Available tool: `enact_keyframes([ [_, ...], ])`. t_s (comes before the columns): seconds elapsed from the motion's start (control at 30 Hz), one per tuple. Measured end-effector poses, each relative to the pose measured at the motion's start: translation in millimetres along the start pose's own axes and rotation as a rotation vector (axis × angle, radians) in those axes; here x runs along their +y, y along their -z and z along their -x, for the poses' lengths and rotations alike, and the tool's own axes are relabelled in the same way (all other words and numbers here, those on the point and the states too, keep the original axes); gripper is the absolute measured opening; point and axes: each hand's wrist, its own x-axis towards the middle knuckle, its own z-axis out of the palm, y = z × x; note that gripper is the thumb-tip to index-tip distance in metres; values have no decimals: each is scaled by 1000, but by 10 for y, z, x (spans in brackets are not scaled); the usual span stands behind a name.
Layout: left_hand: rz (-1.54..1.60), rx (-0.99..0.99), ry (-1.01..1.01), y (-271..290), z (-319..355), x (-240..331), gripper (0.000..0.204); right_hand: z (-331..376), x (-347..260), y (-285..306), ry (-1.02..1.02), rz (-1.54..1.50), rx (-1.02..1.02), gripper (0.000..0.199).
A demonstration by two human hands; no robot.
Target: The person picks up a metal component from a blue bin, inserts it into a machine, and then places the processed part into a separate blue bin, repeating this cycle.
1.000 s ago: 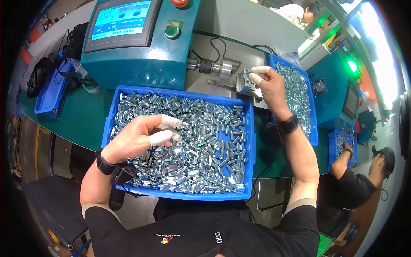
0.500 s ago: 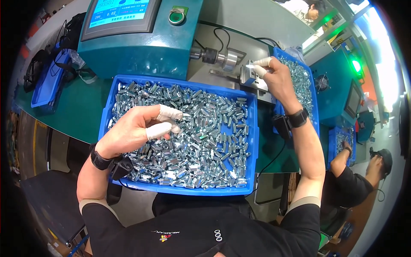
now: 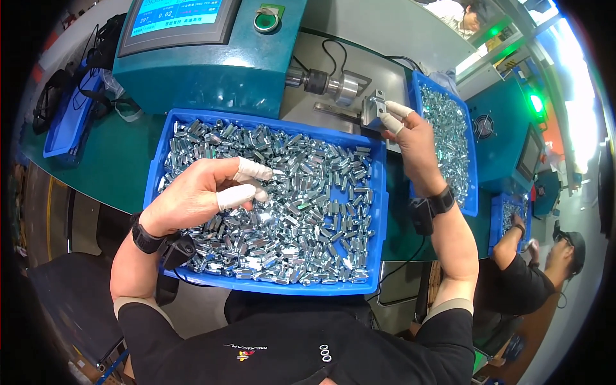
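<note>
The left hand (image 3: 199, 196) hovers over the left half of the big blue tray (image 3: 378, 212) of metal nuts (image 3: 301, 212), capped fingers pinched together (whether on a nut, I cannot tell). The right hand (image 3: 414, 144) reaches past the tray's far right corner, fingertips closed on the small metal fixture (image 3: 372, 108).

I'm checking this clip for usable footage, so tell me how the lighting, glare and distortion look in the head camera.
Head view: bright, even light on the blue tray and its shiny metal parts, which sparkle with small highlights; strong blown-out glare at the upper right edge; fisheye bends the tray's edges and blackens the corners; the left hand and right hand look sharp.
</note>
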Motion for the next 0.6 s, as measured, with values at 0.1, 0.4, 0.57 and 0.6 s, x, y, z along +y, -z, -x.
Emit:
enact_keyframes([
  [0.1,-12,-3,21,14,-16,-31,38,28,30,-11,-37,-112,-14,38],
  [0.4,31,-6,55,2,-64,-80,38,-9,42,-3,-39,-207,-95,42],
  [0.57,48,5,86,12,-65,-84,38,-64,-97,-13,-35,-117,-216,42],
  [0.6,51,7,91,16,-62,-79,38,-99,-120,-6,-35,-121,-209,42],
])
